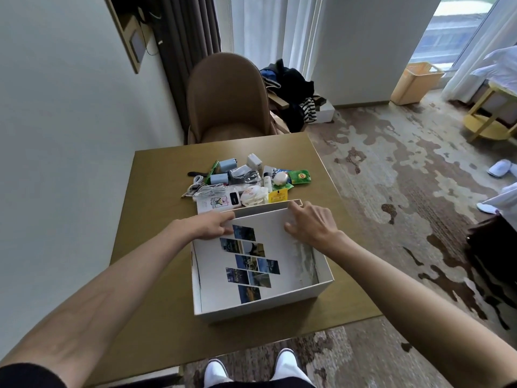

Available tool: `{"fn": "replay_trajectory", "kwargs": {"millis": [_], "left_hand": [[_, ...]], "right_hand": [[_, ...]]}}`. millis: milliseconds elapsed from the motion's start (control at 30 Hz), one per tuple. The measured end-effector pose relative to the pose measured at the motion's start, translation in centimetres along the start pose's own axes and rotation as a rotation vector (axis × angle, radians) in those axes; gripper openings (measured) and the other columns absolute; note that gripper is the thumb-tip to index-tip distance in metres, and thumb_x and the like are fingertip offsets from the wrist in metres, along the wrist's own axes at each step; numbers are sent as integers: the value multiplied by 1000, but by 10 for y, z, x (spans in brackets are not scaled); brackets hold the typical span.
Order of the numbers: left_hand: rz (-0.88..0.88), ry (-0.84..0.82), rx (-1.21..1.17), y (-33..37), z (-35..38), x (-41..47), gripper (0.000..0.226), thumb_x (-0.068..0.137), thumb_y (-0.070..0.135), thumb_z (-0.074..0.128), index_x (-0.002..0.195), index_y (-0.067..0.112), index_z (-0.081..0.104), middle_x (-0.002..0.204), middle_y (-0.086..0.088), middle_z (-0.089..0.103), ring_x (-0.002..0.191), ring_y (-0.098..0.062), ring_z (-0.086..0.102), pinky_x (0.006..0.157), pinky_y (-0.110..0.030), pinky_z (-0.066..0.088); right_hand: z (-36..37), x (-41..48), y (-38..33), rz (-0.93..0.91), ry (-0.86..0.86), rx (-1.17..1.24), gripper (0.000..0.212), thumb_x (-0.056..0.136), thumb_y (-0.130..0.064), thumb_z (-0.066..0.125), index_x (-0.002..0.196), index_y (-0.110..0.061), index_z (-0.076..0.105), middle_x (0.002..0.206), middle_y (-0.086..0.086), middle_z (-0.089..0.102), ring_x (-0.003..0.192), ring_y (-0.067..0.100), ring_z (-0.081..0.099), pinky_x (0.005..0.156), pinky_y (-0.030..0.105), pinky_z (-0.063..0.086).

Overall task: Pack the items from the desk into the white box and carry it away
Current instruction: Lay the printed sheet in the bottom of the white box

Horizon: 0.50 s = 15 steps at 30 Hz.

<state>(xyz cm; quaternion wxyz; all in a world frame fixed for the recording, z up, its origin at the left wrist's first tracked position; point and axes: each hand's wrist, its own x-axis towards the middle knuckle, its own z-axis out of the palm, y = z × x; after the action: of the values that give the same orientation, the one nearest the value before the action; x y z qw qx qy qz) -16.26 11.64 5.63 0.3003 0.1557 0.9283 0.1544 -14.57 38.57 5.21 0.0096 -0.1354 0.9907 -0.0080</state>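
Note:
The white box (326, 285) stands open on the near half of the wooden desk (156, 275). A white lid (279, 247) printed with small photo tiles lies tilted over the box's opening, its far edge raised. My left hand (209, 226) pinches the lid's far left corner, and my right hand (310, 224) grips its far right edge with the fingers curled over it. Just beyond the box lies a pile of small items (246, 180): white chargers, coiled cables, a power bank, a small white bottle, and green and yellow tea packets.
A brown chair (228, 99) stands at the desk's far side, a pile of clothes (291, 88) to its right. The wall runs along the desk's left edge. On the patterned carpet to the right are a yellow basket (416, 82) and a yellow stool (489, 119).

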Motion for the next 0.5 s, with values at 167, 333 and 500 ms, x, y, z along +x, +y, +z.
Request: {"fn": "replay_trajectory", "kwargs": {"millis": [167,333,500], "left_hand": [[-107,34,117,-2,19,1,11,97,34,49,103,25,45,102,-6,60,84,-19,54,68,-34,43],[-132,226,364,-2,45,-6,48,95,20,46,141,21,34,135,-6,49,115,-24,52,91,-39,47],[-151,291,485,0,82,-26,59,91,27,57,145,23,33,157,-12,22,141,-28,28,113,-42,33]], "right_hand": [[4,4,1,-54,-51,-2,38,92,-42,54,118,-15,56,121,14,45,94,30,59,63,34,39],[16,5,-7,-281,-16,-30,34,92,-35,52,117,-11,55,120,13,57,109,28,55,82,38,48],[34,18,-11,-336,-94,-241,32,88,-29,52,115,-14,63,116,11,63,118,31,52,117,52,16]]}}
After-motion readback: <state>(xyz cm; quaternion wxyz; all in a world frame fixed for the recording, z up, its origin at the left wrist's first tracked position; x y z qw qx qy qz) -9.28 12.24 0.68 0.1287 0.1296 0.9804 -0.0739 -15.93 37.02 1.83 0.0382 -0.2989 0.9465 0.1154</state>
